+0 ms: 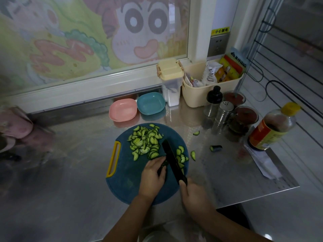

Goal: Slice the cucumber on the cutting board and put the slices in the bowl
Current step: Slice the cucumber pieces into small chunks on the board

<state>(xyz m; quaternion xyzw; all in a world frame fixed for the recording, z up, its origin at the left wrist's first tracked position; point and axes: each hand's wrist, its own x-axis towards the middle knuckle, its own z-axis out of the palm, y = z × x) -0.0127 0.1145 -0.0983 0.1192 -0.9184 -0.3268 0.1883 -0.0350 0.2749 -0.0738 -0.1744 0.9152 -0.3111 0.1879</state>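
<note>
- left hand (153,173) curled over the cucumber (163,165) stub, pinning it to the board (125,186); right hand (194,194) gripped the knife (172,158) handle.
- stub sat under left hand's far edge, against the blade; mostly hidden, long axis looked to lie across the blade.
- slices (145,142) piled just beyond left hand; few strays on the desk (70,172) beyond right hand.
- likely wet, slippery, firm, light: hold stub by skin, knuckles forward; scoop slices, don't pinch.
- pink bowl (122,110) and blue bowl (151,103) well beyond both hands, no slices in them.
</note>
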